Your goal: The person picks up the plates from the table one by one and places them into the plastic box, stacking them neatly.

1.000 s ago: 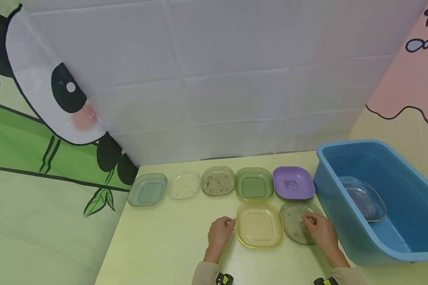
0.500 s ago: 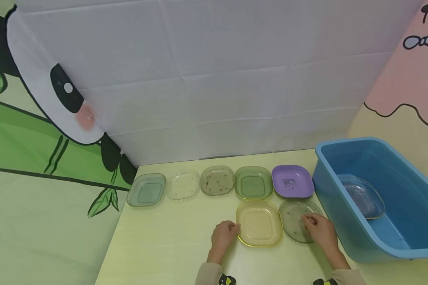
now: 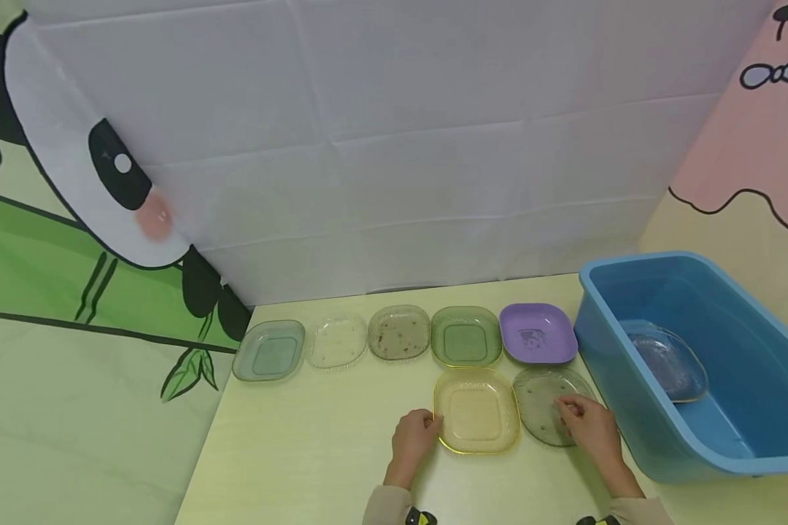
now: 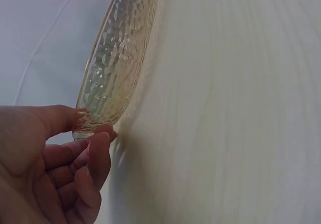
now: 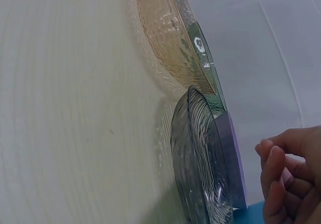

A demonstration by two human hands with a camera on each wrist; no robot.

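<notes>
A square, see-through yellow plate with dimpled sides lies in the front row on the table. At its left edge my left hand pinches the rim; the left wrist view shows the thumb on top and a fingertip underneath. To the right of it is a round grey glass plate. My right hand hovers over that round plate, its fingers loosely curled and holding nothing. In the right wrist view this hand is apart from the plates.
Behind, in a row, are a blue-green plate, a clear plate, a speckled plate, a green plate and a purple plate. A blue tub at the right contains a clear dish.
My left hand has moved slightly right, onto the yellow plate's left edge, and grips it. The right hand has stayed over the round plate.
</notes>
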